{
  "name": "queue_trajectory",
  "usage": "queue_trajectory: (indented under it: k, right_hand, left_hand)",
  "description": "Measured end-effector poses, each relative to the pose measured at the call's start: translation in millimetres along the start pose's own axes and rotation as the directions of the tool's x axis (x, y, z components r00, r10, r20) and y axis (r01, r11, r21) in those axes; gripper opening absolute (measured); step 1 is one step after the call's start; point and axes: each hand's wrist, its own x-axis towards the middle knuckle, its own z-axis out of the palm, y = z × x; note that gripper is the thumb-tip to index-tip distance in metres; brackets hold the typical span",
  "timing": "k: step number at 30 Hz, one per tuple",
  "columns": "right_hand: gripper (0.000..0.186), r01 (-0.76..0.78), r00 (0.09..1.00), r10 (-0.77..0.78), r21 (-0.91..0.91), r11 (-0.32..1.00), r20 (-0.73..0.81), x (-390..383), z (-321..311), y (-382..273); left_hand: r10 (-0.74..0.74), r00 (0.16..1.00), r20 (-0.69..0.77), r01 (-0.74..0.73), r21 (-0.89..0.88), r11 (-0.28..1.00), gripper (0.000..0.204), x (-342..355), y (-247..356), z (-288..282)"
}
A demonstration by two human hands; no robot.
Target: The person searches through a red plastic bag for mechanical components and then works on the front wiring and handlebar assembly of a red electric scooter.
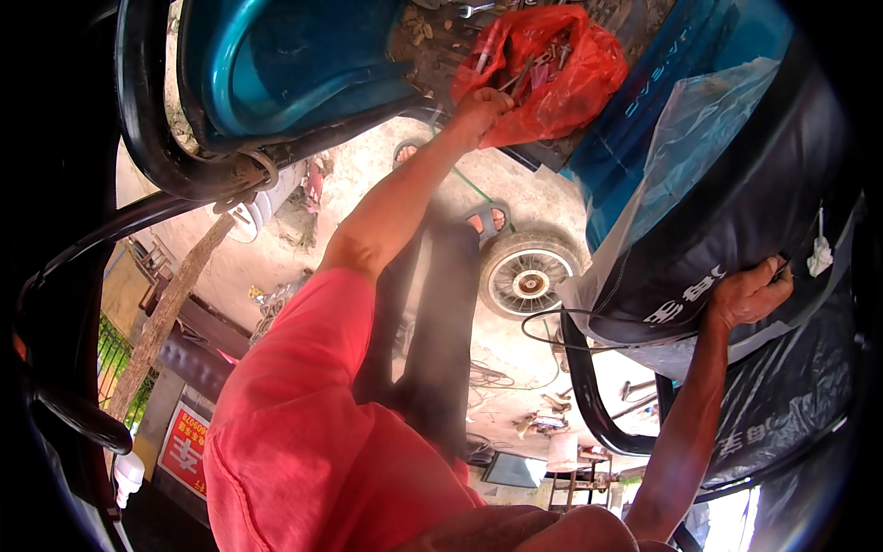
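My left hand (482, 114) reaches to the near rim of a crumpled red plastic bag (589, 78). Its fingers are closed, and a slim metal tool (521, 74) runs from the fingertips into the bag among several other hand tools. On the right, my right hand (750, 293) rests against a black padded seat (685, 267) partly wrapped in clear plastic. Those fingers are curled together, and what they hold, if anything, is hidden. A thin black cable (543, 339) loops out beside the seat's lower left edge.
Blue body panels (276, 83) and black frame tubes (147, 120) surround me. A wrench (476, 11) lies beyond the bag. On the ground below are a spoked wheel (531, 283) and my sandalled feet. A white-tipped item (819, 256) is on the seat's right.
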Motion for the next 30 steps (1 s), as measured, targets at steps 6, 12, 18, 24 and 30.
queue_trajectory:
  k: [6, 12, 18, 24, 30]
  right_hand:
    - [0.048, -0.011, 1.000, 0.011, -0.026, 1.000, 0.003, 0.4, -0.5, -1.1]
    - [0.048, -0.011, 1.000, 0.011, 0.006, 1.000, 0.000, 1.2, 0.8, -5.5]
    - [0.047, -0.011, 1.000, 0.011, -0.016, 1.000, 0.002, -0.2, -0.5, -0.9]
    - [0.048, -0.029, 1.000, 0.029, -0.025, 0.999, -0.006, -1.4, -1.3, 0.8]
    - [0.048, -0.021, 1.000, 0.021, 0.013, 1.000, 0.001, 1.3, 2.2, -5.3]
  left_hand:
    - [0.084, 0.992, 0.089, -0.110, 0.344, 0.932, 0.013, -17.5, -13.0, 24.4]
    - [0.230, 0.917, 0.326, -0.388, 0.594, 0.704, 0.030, -13.2, -41.1, 63.5]
    - [0.117, 0.949, 0.292, -0.291, 0.673, 0.680, 0.027, -60.8, 10.4, 124.4]
    - [0.218, 0.960, 0.174, -0.266, 0.807, 0.528, 0.029, -23.1, -28.8, 110.5]
    - [0.568, 0.646, 0.509, -0.675, 0.729, 0.115, 0.023, 64.4, -23.6, 52.2]
